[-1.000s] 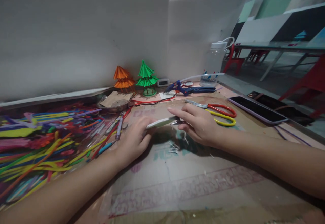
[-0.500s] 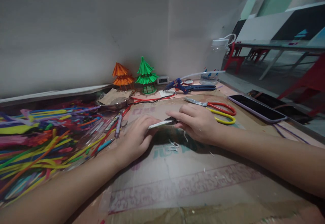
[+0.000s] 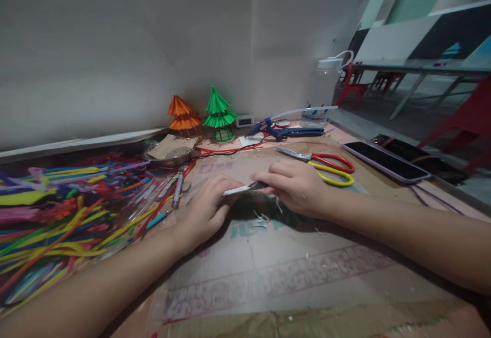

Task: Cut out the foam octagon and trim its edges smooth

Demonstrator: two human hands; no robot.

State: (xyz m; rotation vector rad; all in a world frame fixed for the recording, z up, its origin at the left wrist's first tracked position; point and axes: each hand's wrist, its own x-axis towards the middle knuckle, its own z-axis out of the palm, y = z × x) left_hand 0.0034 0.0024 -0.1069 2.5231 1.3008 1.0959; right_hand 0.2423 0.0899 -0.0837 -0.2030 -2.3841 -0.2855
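Observation:
Near the middle of the work surface, my left hand (image 3: 205,211) is closed on a thin white strip (image 3: 235,190) that points to the right. My right hand (image 3: 298,188) pinches a small dark tool that looks like a blade (image 3: 257,185), its tip against the strip's right end. Most of the tool is covered by my fingers. Thin white shavings (image 3: 261,220) lie on the cardboard (image 3: 276,287) below both hands. Just behind my right hand rest scissors (image 3: 333,163) with one red and one yellow handle.
Colourful pipe cleaners (image 3: 57,225) crowd the left side. At the back stand an orange paper-like tree (image 3: 184,113), a green one (image 3: 219,110), a blue glue gun (image 3: 266,128), pliers (image 3: 301,132) and a water bottle (image 3: 320,92). A phone (image 3: 385,161) lies at right.
The dark tool has shifted slightly to the left along the strip with my right hand. My left hand keeps its hold, and the view has moved a little.

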